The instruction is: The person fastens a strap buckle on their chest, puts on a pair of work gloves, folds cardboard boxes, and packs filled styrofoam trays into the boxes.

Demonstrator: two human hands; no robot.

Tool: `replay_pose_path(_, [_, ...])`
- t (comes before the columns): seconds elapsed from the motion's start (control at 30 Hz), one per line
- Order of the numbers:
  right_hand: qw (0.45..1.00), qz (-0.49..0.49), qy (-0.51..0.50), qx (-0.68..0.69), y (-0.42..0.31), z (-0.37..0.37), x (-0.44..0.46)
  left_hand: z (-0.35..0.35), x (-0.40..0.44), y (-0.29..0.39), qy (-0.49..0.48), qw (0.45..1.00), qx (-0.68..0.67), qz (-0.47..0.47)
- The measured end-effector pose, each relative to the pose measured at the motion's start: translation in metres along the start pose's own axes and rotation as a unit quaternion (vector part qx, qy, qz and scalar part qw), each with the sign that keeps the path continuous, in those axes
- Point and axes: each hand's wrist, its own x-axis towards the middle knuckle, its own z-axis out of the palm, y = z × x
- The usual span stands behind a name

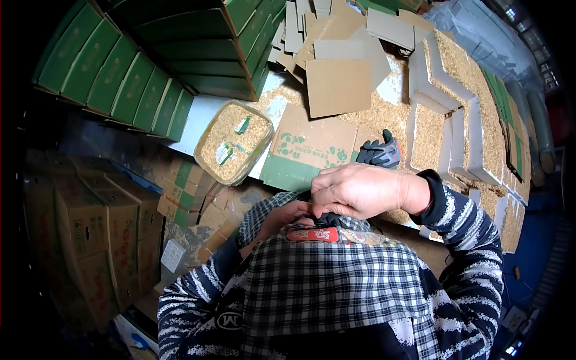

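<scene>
My right hand (354, 191) is closed, its fingertips pinched together at chest height in front of the checked apron (336, 276). Just beside it, my left hand (287, 217) is closed too, partly covered by the right hand and the apron. A small dark piece (324, 219) shows between and below the fingers; what it is, I cannot make out. On the table beyond my right hand lies a grey and black work glove (380, 153). A flat green and brown printed cardboard sheet (306, 147) is in front of my hands.
A tub (200, 157) of wood shavings holds small green packets. Green boxes (114, 72) are stacked at the left, above brown cartons (90, 234). Loose cardboard pieces (339, 87) lie at the back. White trays (423, 78) filled with shavings stand at the right.
</scene>
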Motion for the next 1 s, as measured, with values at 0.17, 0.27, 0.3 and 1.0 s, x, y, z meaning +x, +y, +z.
replay_pose_path(0.17, [0.997, 0.074, 0.017, 0.012, -0.009, 0.009, -0.011, 0.018, -0.01, 0.056, 0.002, 0.999, 0.029, 0.045])
replay_pose_path(0.27, [0.994, 0.045, 0.046, 0.091, -0.011, 0.009, -0.014, 0.028, -0.015, 0.073, 0.006, 0.997, 0.041, 0.072])
replay_pose_path(0.3, [0.994, 0.046, 0.047, 0.09, -0.011, 0.01, -0.014, 0.031, -0.017, 0.073, 0.032, 0.995, 0.039, 0.087])
replay_pose_path(1.0, [0.99, 0.038, 0.042, 0.133, 0.006, 0.016, -0.007, 0.028, -0.021, 0.063, 0.092, 0.975, 0.141, 0.143])
